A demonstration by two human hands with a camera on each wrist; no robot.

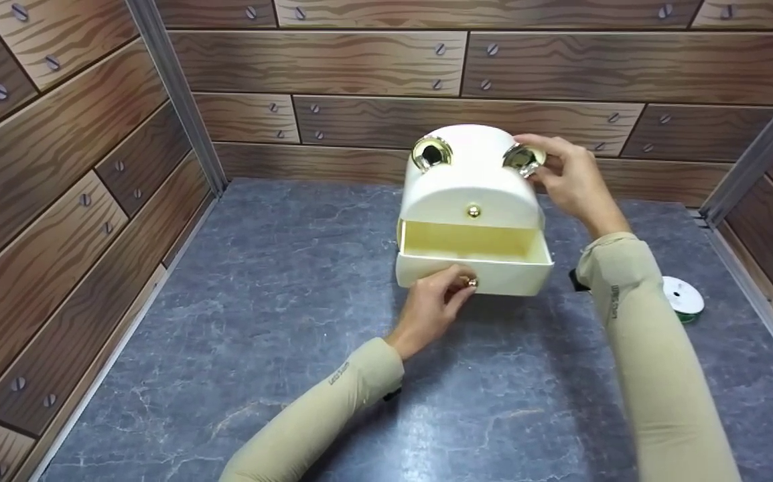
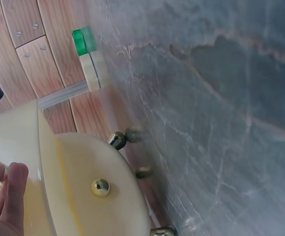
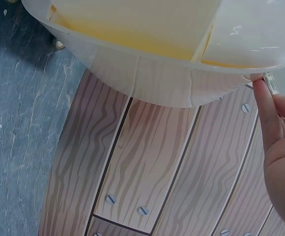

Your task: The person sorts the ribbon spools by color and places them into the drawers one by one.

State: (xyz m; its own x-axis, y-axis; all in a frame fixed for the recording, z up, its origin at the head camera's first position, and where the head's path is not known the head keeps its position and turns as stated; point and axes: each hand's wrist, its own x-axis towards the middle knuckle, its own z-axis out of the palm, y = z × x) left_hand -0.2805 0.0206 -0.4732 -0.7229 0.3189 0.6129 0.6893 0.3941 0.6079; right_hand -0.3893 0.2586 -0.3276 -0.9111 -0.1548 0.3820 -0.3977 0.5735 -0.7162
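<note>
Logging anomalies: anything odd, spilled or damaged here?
Nothing stands out: no visible spill or damage. The cream rectangular plastic-looking lower drawer is open, but the left hand pinches its round gold metallic knob, so likely deliberate.

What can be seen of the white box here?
The box is cream-white and plastic-looking, with a rounded top carrying two shiny gold pieces. A gold knob sits on its arched upper front. Below, a drawer stands pulled out, its inside pale yellow. The left wrist view shows another knobbed section and what look like gold feet. The box sits upright on the grey marbled tabletop near the back wall. The left hand pinches the drawer knob; the right hand grips the right gold piece.
</note>
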